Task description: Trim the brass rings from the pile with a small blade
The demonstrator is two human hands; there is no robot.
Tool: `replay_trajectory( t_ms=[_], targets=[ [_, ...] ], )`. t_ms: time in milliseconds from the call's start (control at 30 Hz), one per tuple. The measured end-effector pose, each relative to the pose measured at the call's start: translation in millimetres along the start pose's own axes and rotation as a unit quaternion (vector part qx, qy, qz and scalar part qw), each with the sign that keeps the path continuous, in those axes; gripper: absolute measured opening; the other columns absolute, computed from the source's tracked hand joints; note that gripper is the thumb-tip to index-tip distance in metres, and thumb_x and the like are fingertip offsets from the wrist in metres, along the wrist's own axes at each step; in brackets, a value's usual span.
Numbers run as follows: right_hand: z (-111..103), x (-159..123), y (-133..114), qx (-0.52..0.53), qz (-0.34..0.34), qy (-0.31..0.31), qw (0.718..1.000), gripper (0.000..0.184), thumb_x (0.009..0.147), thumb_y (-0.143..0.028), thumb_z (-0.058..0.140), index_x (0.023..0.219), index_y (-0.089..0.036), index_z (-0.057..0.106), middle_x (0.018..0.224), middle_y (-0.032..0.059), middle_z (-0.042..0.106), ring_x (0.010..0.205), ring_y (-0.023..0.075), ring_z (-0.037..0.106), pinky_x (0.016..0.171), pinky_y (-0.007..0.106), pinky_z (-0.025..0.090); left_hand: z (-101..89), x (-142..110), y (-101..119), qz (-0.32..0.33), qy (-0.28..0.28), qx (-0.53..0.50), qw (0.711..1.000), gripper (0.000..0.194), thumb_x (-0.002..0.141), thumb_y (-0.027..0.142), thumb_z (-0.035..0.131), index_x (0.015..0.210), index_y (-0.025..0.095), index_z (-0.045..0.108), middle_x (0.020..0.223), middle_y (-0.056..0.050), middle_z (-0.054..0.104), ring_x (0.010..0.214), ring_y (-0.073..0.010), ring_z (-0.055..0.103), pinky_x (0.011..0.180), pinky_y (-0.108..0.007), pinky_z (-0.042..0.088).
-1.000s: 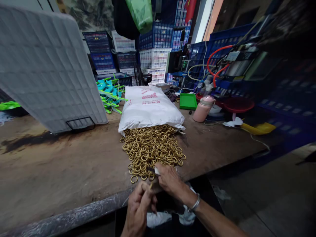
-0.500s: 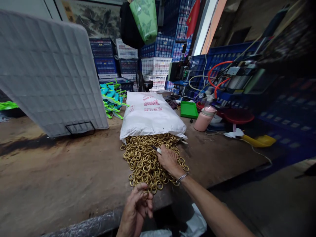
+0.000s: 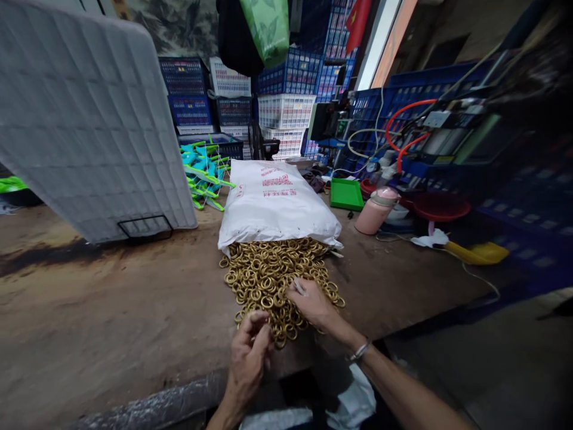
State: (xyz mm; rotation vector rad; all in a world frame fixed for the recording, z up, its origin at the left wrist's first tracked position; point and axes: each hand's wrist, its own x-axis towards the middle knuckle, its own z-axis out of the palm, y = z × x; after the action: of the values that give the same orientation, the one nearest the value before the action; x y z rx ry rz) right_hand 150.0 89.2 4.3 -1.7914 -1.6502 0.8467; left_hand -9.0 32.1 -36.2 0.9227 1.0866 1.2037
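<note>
A heap of brass-coloured rings [image 3: 259, 275] spills from the open end of a white sack [image 3: 277, 206] with red print, lying on the table. Over the right side of the heap, my right hand [image 3: 311, 301] is closed around a small white-handled tool [image 3: 300, 288]; its working end cannot be made out. My left hand [image 3: 250, 352] is at the front edge of the heap, fingers curled and thumb close to the index finger. What it pinches, if anything, is hidden. A metal bracelet [image 3: 359, 350] circles my right wrist.
A grey padded panel [image 3: 102, 131] stands upright on the left, beside green and blue plastic pieces [image 3: 203, 173]. To the right are a green tray [image 3: 347, 194], a pink bottle [image 3: 376, 212] and a machine with red hoses [image 3: 452, 134]. Stacked crates [image 3: 286, 110] fill the back.
My right hand has drawn back toward me with the tool, whose dark tip no longer shows. My left hand has lifted slightly toward the rings, its fingers curled closer together. The view has shifted slightly.
</note>
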Motion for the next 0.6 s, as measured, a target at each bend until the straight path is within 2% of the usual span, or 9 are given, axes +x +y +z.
replay_trajectory(
  t_ms=[67,133,233,333,433,600],
  targets=[
    [1.8,-17.2,-1.3,0.106,0.021,-0.066,0.992,0.016,0.068,-0.022,0.045,0.055,-0.019,0.036,0.05,-0.0071,0.031,0.048,0.0068,0.028,0.046,0.019,0.022,-0.9,2.6,-0.5,0.1,0.004,0.09,0.991,0.024,0.072,0.027,0.062,0.094,0.019,0.063,0.081,-0.005,0.064,0.069,-0.0138,0.058,0.063,-0.024,0.047],
    [4.5,-32.7,-2.1,0.194,0.063,-0.127,0.971,0.015,0.066,-0.024,0.043,0.055,-0.02,0.034,0.048,-0.0083,0.028,0.044,0.0058,0.024,0.042,0.019,0.019,-1.4,2.1,0.5,0.17,-0.031,0.149,0.974,0.024,0.072,0.02,0.06,0.095,0.02,0.065,0.095,-0.008,0.066,0.089,-0.0191,0.059,0.081,-0.03,0.044],
    [8.4,-48.7,-1.4,0.288,0.133,-0.21,0.925,0.014,0.065,-0.026,0.043,0.058,-0.021,0.032,0.046,-0.0105,0.024,0.038,0.0046,0.016,0.037,0.02,0.012,-0.6,-2.8,3.0,0.183,-0.086,0.186,0.961,0.026,0.072,0.016,0.057,0.095,0.022,0.067,0.094,-0.008,0.068,0.092,-0.022,0.059,0.085,-0.033,0.042],
    [12.0,-57.0,2.4,0.322,0.154,-0.255,0.899,0.014,0.066,-0.026,0.045,0.06,-0.021,0.034,0.045,-0.0115,0.025,0.036,0.0039,0.014,0.034,0.02,0.009,0.6,-9.3,3.9,0.162,-0.096,0.182,0.965,0.022,0.069,0.014,0.059,0.086,0.023,0.069,0.084,-0.007,0.07,0.081,-0.0215,0.062,0.078,-0.032,0.044],
    [17.2,-63.1,8.5,0.304,0.131,-0.258,0.908,0.014,0.07,-0.027,0.045,0.062,-0.02,0.037,0.045,-0.0107,0.031,0.035,0.0029,0.019,0.034,0.018,0.012,1.2,-15.0,2.1,0.146,-0.086,0.193,0.966,0.018,0.068,0.014,0.058,0.079,0.022,0.069,0.075,-0.005,0.069,0.073,-0.0198,0.061,0.071,-0.029,0.044],
    [27.2,-73.6,16.0,0.313,0.11,-0.191,0.924,0.022,0.08,-0.041,0.04,0.075,-0.019,0.042,0.05,-0.0093,0.043,0.032,0.0027,0.024,0.033,0.017,0.016,6.5,-22.8,-1.0,0.131,-0.052,0.222,0.965,0.014,0.072,0.018,0.054,0.075,0.021,0.068,0.067,-0.002,0.066,0.067,-0.0177,0.059,0.066,-0.026,0.043]
  ],
)
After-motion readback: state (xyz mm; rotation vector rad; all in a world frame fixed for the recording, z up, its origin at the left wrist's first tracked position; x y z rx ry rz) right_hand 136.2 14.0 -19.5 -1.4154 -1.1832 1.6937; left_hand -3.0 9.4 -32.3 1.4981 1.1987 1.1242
